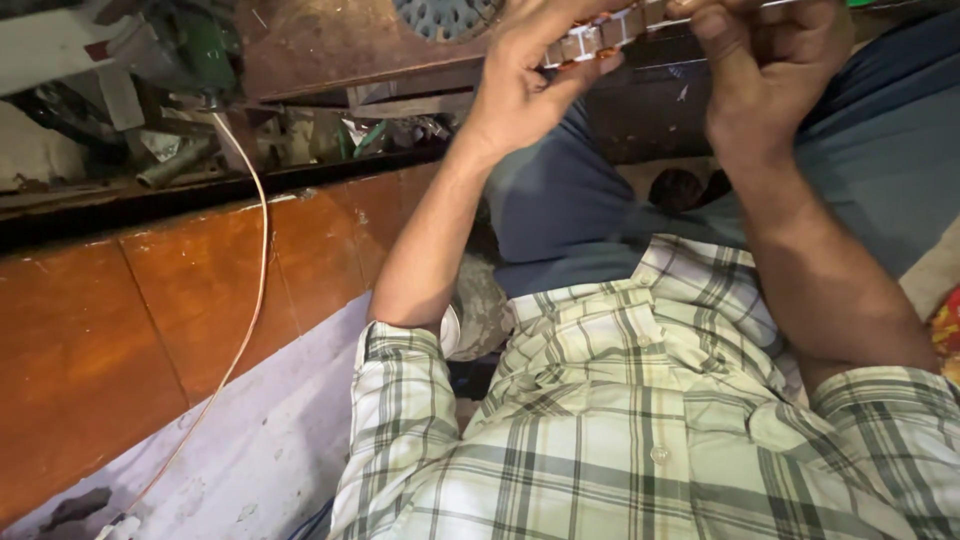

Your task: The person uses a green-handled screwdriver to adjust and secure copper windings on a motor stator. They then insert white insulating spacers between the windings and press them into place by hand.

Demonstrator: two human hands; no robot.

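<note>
Head view: both hands grip a wound metal core at the top edge.

The left hand (520, 75) and right hand (765, 60) close their fingers around the copper-wound core (600, 35), its long axis running left-right, tilted slightly up rightward, above the plaid shirt (620, 430); a thin cord (255, 260) hangs left of it.

Both hands are raised side by side, left (520, 85) and right (765, 60), fingers curled in a pinch.

Glossy reddish-brown tiles (150, 310) cover the surface at left, meeting a pale, stained strip of floor (260, 450) below. Above them, a rusty metal worktop (320, 50) stands over dim clutter, and a thin orange wire (255, 270) trails down across the tiles.
</note>
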